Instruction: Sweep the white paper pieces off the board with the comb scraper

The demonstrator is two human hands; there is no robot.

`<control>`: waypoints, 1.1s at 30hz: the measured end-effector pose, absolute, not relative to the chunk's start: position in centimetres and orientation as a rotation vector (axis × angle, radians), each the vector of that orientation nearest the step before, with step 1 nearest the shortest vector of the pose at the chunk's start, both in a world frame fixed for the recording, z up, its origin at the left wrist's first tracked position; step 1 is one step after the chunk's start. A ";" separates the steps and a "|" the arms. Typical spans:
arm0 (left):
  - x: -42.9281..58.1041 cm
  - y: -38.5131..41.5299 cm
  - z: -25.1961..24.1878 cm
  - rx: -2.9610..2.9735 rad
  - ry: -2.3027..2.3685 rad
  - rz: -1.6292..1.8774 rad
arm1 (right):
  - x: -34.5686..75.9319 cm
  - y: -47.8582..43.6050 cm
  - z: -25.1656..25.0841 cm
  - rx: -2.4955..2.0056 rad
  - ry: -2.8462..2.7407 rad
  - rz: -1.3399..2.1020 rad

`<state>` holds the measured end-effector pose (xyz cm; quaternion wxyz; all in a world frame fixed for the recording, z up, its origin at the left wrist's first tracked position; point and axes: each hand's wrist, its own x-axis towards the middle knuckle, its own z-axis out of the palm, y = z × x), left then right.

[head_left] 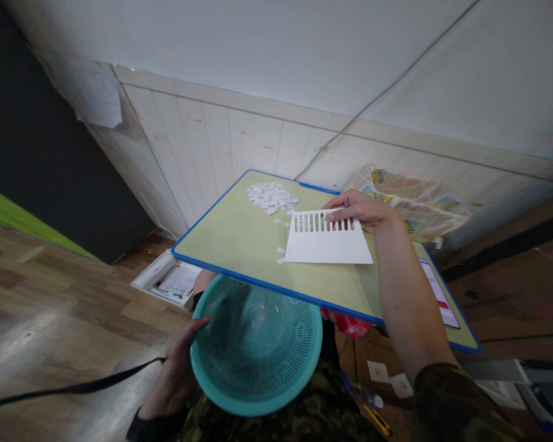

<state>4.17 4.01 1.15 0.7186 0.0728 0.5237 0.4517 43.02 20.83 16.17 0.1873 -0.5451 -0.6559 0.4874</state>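
Note:
My left hand is closed on the rim of a round turquoise plastic basket, thumb over the edge. The basket sits in front of my lap, partly under the table's front edge. With my right hand I grip the far edge of a white card that has a row of slots cut along one side. The card rests on or just above the pale green table with blue edging; which of the two I cannot tell. Small white paper pieces lie heaped beyond it, with a few loose scraps by its left edge.
A phone lies at the table's right side. Behind it stands a patterned cloth-lined bin. An open white box is on the floor at left. Below right are a yellow cutter and paper squares. A paneled wall borders the back.

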 end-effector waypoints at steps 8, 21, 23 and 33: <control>4.1 3.8 1.2 0.148 1.167 0.991 | 42.5 21.0 16.0 -1.508 -1.918 1.369; 4.2 3.8 1.4 0.175 1.172 0.971 | 43.8 20.8 16.4 -1.534 -2.106 1.367; 4.3 3.8 1.5 0.176 1.169 0.978 | 44.3 20.7 16.6 -1.559 -2.135 1.360; 4.1 3.9 1.2 0.140 1.162 0.946 | 43.9 20.8 16.5 -1.575 -2.004 1.246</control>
